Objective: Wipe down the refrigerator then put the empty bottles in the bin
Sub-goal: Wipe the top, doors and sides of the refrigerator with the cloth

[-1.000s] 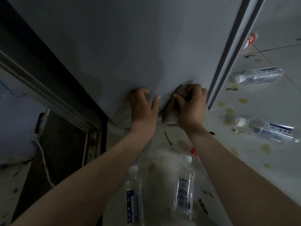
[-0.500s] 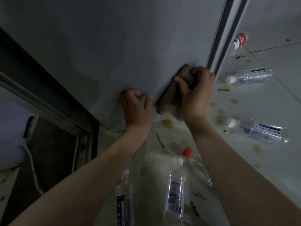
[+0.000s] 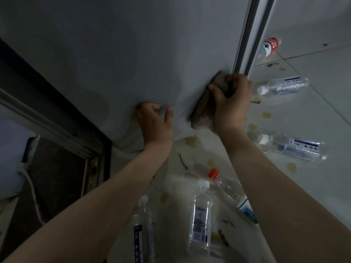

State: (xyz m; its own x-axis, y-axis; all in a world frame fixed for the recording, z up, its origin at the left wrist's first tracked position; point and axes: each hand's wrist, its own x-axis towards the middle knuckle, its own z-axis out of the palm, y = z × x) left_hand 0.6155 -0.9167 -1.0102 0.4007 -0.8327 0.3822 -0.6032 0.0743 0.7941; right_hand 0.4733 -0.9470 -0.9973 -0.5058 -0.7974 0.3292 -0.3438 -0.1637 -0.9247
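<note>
Right hand (image 3: 232,103) gripping crumpled brown rag (image 3: 204,109) — smooth grey refrigerator (image 3: 133,54), left hand (image 3: 154,124) splayed.

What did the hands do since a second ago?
The right hand slid the cloth up and rightward across the fridge door, to the door's edge strip by the dark gap. It kept its grip on the cloth throughout. The left hand stayed braced at the door's bottom edge. The bottles stayed lying on the floor; none was picked up.
</note>
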